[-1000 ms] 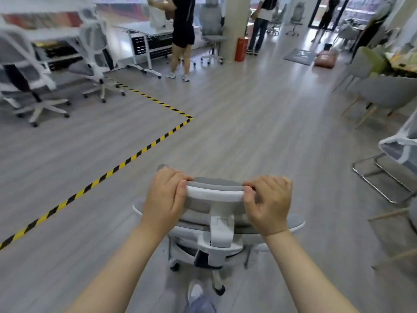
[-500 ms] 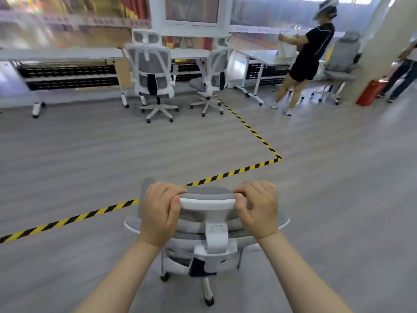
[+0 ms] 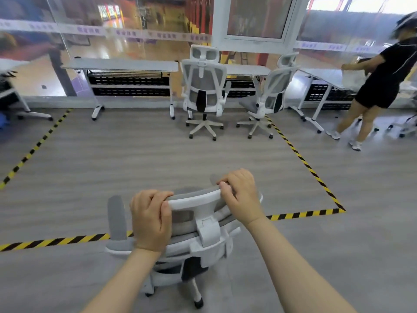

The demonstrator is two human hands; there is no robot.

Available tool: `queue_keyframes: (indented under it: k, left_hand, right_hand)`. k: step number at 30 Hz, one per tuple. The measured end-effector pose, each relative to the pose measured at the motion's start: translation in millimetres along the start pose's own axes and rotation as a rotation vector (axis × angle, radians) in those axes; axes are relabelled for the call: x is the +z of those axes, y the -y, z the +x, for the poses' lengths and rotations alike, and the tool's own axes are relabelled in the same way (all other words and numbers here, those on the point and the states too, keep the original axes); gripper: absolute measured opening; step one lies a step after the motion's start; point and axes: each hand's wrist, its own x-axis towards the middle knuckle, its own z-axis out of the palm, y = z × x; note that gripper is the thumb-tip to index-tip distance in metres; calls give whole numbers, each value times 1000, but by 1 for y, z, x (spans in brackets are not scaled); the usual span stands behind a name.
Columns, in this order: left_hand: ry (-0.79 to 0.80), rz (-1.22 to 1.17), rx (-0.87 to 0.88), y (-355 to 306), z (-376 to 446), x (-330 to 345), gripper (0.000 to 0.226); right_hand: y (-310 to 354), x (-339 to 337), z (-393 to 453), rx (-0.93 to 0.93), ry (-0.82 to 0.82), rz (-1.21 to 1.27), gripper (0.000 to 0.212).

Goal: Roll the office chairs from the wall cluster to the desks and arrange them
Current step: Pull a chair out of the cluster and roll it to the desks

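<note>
Progress: two chairs [image 3: 204, 86] already sit at the worktop [image 3: 121, 64]; my left hand [image 3: 151, 219] and right hand [image 3: 240, 195] grip a third chair's headrest [image 3: 194, 201], not yet placed.

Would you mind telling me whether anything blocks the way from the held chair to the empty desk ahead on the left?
Nothing visible does. Both hands, left and right, grip the chair, and only bare floor and tape lie before the desk. Two parked chairs stand off to the right.

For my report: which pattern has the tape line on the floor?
The floor tape has diagonal yellow and black stripes, seen in the head view.
</note>
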Motion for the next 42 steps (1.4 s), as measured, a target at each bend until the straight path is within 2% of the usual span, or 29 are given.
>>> queue_keyframes:
  k: [9, 13, 17, 21, 25, 29, 35, 42]
  left_hand:
    - [-13, 155, -29, 91, 118, 100, 31]
    - [-7, 250, 9, 128, 171, 149, 32]
    - [-84, 342, 71, 167, 229, 207, 35]
    - [-133, 457, 92, 213, 288, 261, 37]
    - [-106, 524, 50, 263, 352, 312, 41]
    - [-102, 554, 27, 311, 415, 358, 41]
    - [-180, 580, 22, 398, 514, 417, 40]
    - [-189, 569, 61, 506, 630, 489, 40]
  right_hand:
    - [-84, 102, 189, -75, 59, 138, 24]
    - [-128, 151, 272, -75, 75, 208, 25]
    - [-173, 200, 361, -67, 103, 309, 30]
    - [-212, 242, 456, -132, 256, 292, 32]
    - [-254, 284, 553, -236, 414, 248, 30]
    - [-286, 333, 636, -224, 459, 299, 28]
    - [-320, 412, 757, -215, 482, 305, 34]
    - [-364, 495, 892, -89, 537, 388, 28]
